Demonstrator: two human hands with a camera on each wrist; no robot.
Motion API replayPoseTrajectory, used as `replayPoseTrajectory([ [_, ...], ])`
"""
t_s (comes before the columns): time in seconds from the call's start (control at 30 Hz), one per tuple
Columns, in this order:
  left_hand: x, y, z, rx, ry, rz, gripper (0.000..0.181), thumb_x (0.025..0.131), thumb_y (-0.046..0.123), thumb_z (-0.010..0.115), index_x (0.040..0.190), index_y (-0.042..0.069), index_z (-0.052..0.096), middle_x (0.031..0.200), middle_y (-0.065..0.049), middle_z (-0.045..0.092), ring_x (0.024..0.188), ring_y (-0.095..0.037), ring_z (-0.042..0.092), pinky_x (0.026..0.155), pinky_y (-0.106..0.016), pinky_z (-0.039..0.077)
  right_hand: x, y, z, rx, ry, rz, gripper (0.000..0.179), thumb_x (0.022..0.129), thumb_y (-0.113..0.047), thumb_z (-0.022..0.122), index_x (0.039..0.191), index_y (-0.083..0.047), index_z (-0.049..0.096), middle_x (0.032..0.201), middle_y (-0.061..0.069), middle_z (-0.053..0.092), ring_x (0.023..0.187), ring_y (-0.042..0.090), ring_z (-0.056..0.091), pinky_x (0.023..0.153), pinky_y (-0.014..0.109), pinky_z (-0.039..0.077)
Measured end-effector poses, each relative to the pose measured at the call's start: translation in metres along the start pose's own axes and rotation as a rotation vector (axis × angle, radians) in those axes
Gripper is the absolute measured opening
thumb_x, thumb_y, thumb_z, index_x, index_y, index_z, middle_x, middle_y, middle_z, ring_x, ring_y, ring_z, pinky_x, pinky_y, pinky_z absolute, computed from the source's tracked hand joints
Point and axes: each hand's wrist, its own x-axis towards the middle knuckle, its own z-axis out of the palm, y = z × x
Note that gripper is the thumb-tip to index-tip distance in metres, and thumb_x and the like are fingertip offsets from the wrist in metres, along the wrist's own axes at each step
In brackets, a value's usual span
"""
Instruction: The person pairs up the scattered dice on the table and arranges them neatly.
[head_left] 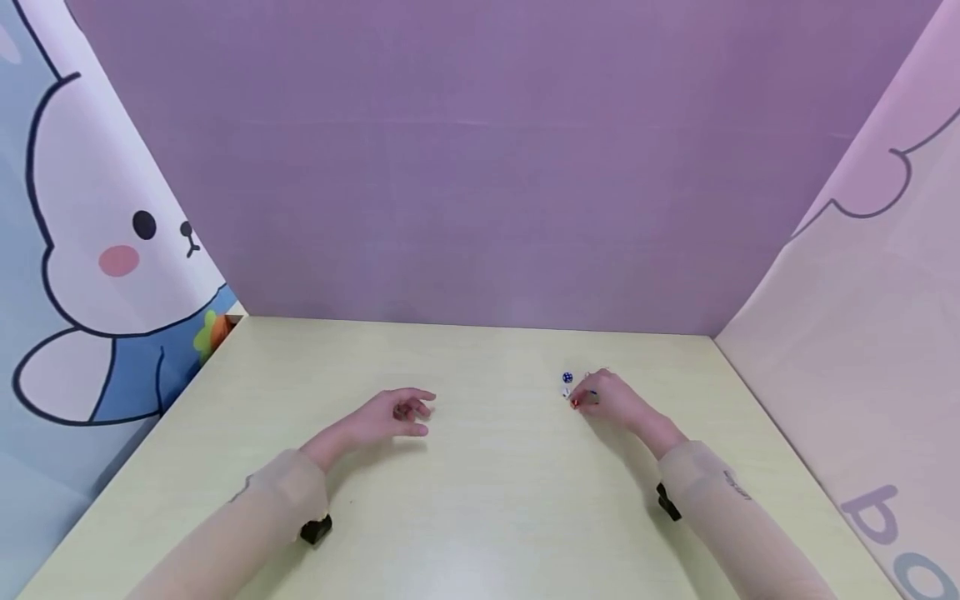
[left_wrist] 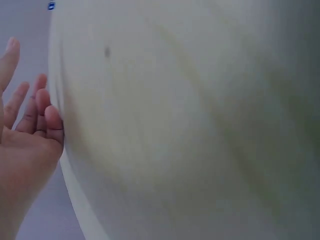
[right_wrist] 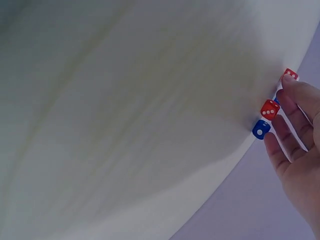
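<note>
At the right of the table, my right hand (head_left: pixel 611 398) pinches a red die (right_wrist: pixel 290 75) at the tips of its thumb and forefinger, low over the tabletop. Beside its other fingers lie a second red die (right_wrist: pixel 270 109) and a blue die (right_wrist: pixel 261 129); part of another blue one shows behind them. A blue die (head_left: pixel 567 377) and a white die (head_left: pixel 567 392) sit just left of this hand in the head view, which hides part of the group. Over the left half of the table, my left hand (head_left: pixel 386 415) hovers with loosely bent fingers and holds nothing.
The pale wooden table (head_left: pixel 480 517) ends at a purple backdrop (head_left: pixel 480 167). Printed panels stand along both sides, a rabbit picture (head_left: pixel 112 208) on the left one. Dark straps (head_left: pixel 317 529) show under the beige sleeves (head_left: pixel 247 517).
</note>
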Motion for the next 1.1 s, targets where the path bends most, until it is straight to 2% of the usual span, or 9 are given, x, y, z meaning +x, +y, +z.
replayPoseTrajectory([
  [0.2, 0.005, -0.004, -0.002, 0.065, 0.052, -0.001, 0.044, 0.080, 0.018, 0.076, 0.121, 0.005, 0.062, 0.100, -0.005, 0.067, 0.086, -0.014, 0.056, 0.073, -0.021, 0.046, 0.000, -0.005, -0.001, -0.019, 0.011, 0.021, 0.015, 0.075, -0.004, 0.077, 0.089, -0.010, 0.074, 0.087, -0.001, 0.069, 0.086, 0.018, 0.053, 0.087, 0.043, 0.041],
  [0.37, 0.005, -0.010, -0.003, 0.077, 0.086, 0.013, 0.033, 0.080, 0.014, 0.076, 0.111, 0.006, 0.068, 0.091, -0.003, 0.068, 0.078, -0.014, 0.054, 0.067, -0.020, 0.044, -0.001, -0.012, -0.003, -0.059, 0.012, 0.010, 0.014, 0.075, -0.004, 0.076, 0.088, -0.009, 0.074, 0.085, -0.001, 0.069, 0.082, 0.016, 0.054, 0.083, 0.039, 0.045],
  [0.57, 0.001, -0.012, 0.008, 0.063, 0.143, 0.009, 0.024, 0.081, 0.015, 0.075, 0.103, 0.009, 0.071, 0.088, 0.000, 0.068, 0.075, -0.012, 0.051, 0.065, -0.020, 0.042, -0.002, -0.026, 0.000, -0.073, 0.002, 0.003, 0.013, 0.076, -0.003, 0.076, 0.086, -0.009, 0.073, 0.083, -0.001, 0.067, 0.079, 0.015, 0.058, 0.089, 0.041, 0.047],
  [0.63, 0.000, -0.010, 0.011, 0.070, 0.153, 0.001, 0.022, 0.081, 0.015, 0.075, 0.102, 0.009, 0.071, 0.087, 0.001, 0.067, 0.074, -0.012, 0.050, 0.064, -0.019, 0.041, -0.002, -0.030, 0.003, -0.076, -0.002, -0.008, 0.012, 0.076, -0.003, 0.075, 0.086, -0.010, 0.073, 0.082, -0.001, 0.067, 0.078, 0.014, 0.059, 0.088, 0.039, 0.048],
  [0.67, -0.001, -0.010, 0.012, 0.074, 0.155, 0.001, 0.022, 0.080, 0.015, 0.075, 0.102, 0.009, 0.071, 0.087, 0.001, 0.067, 0.073, -0.011, 0.049, 0.064, -0.019, 0.041, -0.003, -0.032, 0.004, -0.072, -0.005, -0.011, 0.012, 0.076, -0.003, 0.075, 0.086, -0.009, 0.072, 0.082, -0.001, 0.066, 0.077, 0.013, 0.059, 0.082, 0.035, 0.050],
  [0.77, -0.003, -0.009, 0.013, 0.063, 0.151, -0.012, 0.024, 0.080, 0.013, 0.075, 0.103, 0.008, 0.071, 0.087, 0.001, 0.067, 0.073, -0.012, 0.048, 0.064, -0.019, 0.039, -0.005, -0.039, 0.009, -0.010, -0.014, -0.005, 0.012, 0.076, -0.002, 0.075, 0.086, -0.009, 0.072, 0.080, -0.001, 0.067, 0.074, 0.010, 0.059, 0.072, 0.026, 0.051],
  [0.87, -0.002, -0.009, 0.014, 0.040, 0.142, -0.018, 0.026, 0.080, 0.012, 0.075, 0.105, 0.007, 0.071, 0.088, 0.000, 0.066, 0.074, -0.013, 0.047, 0.064, -0.019, 0.039, -0.007, -0.045, 0.015, 0.113, -0.031, 0.058, 0.012, 0.076, -0.001, 0.075, 0.086, -0.007, 0.071, 0.080, -0.001, 0.067, 0.072, 0.008, 0.059, 0.065, 0.019, 0.049],
  [0.97, 0.000, -0.008, 0.014, 0.027, 0.140, -0.016, 0.028, 0.078, 0.013, 0.076, 0.105, 0.007, 0.070, 0.089, -0.002, 0.067, 0.073, -0.013, 0.046, 0.063, -0.019, 0.038, -0.007, -0.051, 0.019, 0.224, -0.035, 0.116, 0.012, 0.076, -0.002, 0.075, 0.086, -0.007, 0.071, 0.079, -0.001, 0.067, 0.071, 0.007, 0.058, 0.065, 0.017, 0.049],
  [1.1, 0.000, -0.010, 0.016, 0.047, 0.138, -0.005, 0.030, 0.077, 0.016, 0.078, 0.105, 0.010, 0.071, 0.091, -0.001, 0.068, 0.074, -0.012, 0.046, 0.065, -0.019, 0.037, -0.005, -0.061, 0.026, 0.285, -0.039, 0.137, 0.011, 0.076, -0.005, 0.076, 0.086, -0.008, 0.071, 0.076, -0.004, 0.066, 0.069, 0.006, 0.056, 0.063, 0.018, 0.047],
])
